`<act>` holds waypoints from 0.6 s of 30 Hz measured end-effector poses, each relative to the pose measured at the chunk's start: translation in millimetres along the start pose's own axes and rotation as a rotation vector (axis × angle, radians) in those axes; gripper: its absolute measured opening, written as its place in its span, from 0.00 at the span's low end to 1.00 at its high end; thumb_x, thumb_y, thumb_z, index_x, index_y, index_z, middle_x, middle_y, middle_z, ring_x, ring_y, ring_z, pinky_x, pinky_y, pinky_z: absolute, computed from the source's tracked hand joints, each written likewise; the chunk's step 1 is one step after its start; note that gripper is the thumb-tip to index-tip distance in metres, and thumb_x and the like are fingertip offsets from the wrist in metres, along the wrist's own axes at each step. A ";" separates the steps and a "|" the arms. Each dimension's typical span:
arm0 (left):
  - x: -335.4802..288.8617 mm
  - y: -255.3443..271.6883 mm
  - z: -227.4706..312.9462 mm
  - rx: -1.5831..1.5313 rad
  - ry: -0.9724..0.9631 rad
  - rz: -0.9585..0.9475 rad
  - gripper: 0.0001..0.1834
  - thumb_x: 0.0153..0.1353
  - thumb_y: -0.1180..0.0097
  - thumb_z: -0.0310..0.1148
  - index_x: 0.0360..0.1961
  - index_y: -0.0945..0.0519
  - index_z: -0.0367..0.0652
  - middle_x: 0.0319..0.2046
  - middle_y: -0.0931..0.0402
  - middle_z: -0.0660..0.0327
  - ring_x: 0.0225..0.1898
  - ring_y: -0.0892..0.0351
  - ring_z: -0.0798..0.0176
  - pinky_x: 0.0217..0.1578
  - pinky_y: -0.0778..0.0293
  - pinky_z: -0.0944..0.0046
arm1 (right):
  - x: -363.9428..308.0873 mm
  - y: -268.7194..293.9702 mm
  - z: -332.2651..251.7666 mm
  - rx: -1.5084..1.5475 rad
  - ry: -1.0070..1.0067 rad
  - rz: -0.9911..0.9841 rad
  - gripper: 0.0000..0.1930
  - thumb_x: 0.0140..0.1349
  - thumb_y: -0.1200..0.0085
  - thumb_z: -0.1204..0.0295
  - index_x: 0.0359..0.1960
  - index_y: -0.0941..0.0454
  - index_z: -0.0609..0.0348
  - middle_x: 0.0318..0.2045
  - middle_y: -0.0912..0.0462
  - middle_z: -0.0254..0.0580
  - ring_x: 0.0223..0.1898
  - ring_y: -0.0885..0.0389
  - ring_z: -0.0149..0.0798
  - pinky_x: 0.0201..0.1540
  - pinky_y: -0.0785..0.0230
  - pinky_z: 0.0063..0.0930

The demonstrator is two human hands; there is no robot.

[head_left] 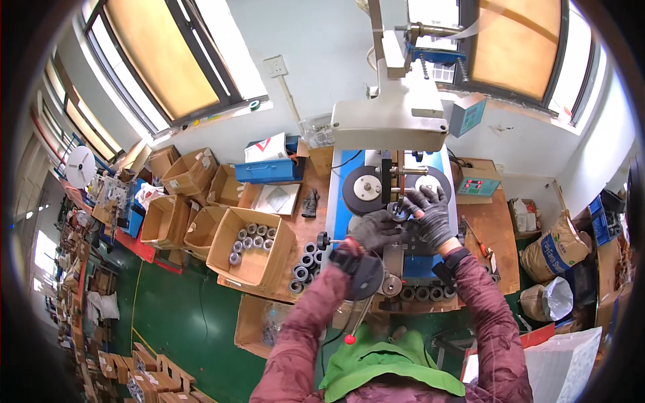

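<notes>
Both of my hands wear dark grey gloves and meet at the middle of a bench machine [390, 127]. My left hand [377, 230] is closed at the edge of a grey metal ring [398, 213], its fingertips partly hidden. Close by on the right, my right hand [430, 216] has its fingers apart over the right black wheel [440, 180]; its thumb is near the ring. The left black wheel [363, 190] stands just beyond my left hand. Below the hands sits a dark round disc [365, 277] beside a lever with a red knob [350, 340].
Similar rings [306, 263] lie left of the machine, and more line its front edge [422, 293]. An open carton [282, 250] holds several rings. A spare glove [310, 203] and a blue toolbox [269, 170] lie behind. A control box [478, 181] and screwdriver [482, 248] are at right.
</notes>
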State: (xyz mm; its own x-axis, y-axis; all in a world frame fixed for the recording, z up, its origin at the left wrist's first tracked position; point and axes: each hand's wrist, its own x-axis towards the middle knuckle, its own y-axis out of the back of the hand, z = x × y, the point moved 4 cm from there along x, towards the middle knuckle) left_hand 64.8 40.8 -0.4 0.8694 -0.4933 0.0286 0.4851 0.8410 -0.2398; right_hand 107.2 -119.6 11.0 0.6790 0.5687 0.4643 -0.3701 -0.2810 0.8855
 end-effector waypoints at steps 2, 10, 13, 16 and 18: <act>-52.5 26.2 31.8 0.772 -0.079 0.129 0.16 0.56 0.49 0.27 0.46 0.32 0.37 0.45 0.30 0.52 0.49 0.29 0.54 0.50 0.31 0.58 | 7.5 8.6 -12.4 -0.011 0.058 -0.033 0.27 0.43 0.47 0.63 0.51 0.30 0.32 0.56 0.32 0.33 0.57 0.37 0.41 0.60 0.61 0.51; -274.5 41.8 -210.0 -0.390 0.607 0.585 0.12 0.59 0.53 0.36 0.39 0.25 0.41 0.34 0.24 0.59 0.34 0.27 0.65 0.36 0.31 0.63 | 12.2 16.2 -9.6 0.001 0.030 -0.048 0.25 0.47 0.50 0.65 0.51 0.31 0.31 0.57 0.33 0.32 0.57 0.38 0.40 0.60 0.60 0.50; -262.2 -9.7 -186.1 0.989 0.100 -0.088 0.14 0.61 0.54 0.39 0.43 0.27 0.42 0.34 0.24 0.58 0.32 0.26 0.63 0.34 0.31 0.64 | 7.3 10.2 -0.8 0.006 0.051 -0.051 0.26 0.45 0.48 0.65 0.51 0.30 0.30 0.57 0.34 0.31 0.58 0.39 0.40 0.61 0.61 0.50; -239.6 5.5 -143.2 0.995 0.139 -0.064 0.15 0.62 0.55 0.42 0.42 0.28 0.43 0.30 0.24 0.58 0.29 0.26 0.64 0.32 0.31 0.66 | 1.7 10.4 10.0 -0.050 0.085 -0.002 0.23 0.49 0.51 0.64 0.50 0.30 0.29 0.57 0.34 0.30 0.56 0.37 0.39 0.61 0.61 0.49; -245.1 16.7 -142.3 -0.823 0.681 0.246 0.18 0.62 0.56 0.48 0.37 0.28 0.43 0.23 0.27 0.61 0.20 0.29 0.68 0.21 0.34 0.69 | 2.9 14.0 5.9 -0.013 0.035 -0.016 0.22 0.52 0.55 0.67 0.50 0.30 0.29 0.57 0.34 0.30 0.56 0.36 0.39 0.61 0.61 0.49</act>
State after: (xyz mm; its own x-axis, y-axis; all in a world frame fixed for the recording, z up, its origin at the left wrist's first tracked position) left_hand -153.6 144.1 -149.5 0.5770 -0.5644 -0.5904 -0.1265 0.6524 -0.7472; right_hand 107.8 -126.4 24.9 0.6624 0.6000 0.4486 -0.3673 -0.2618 0.8925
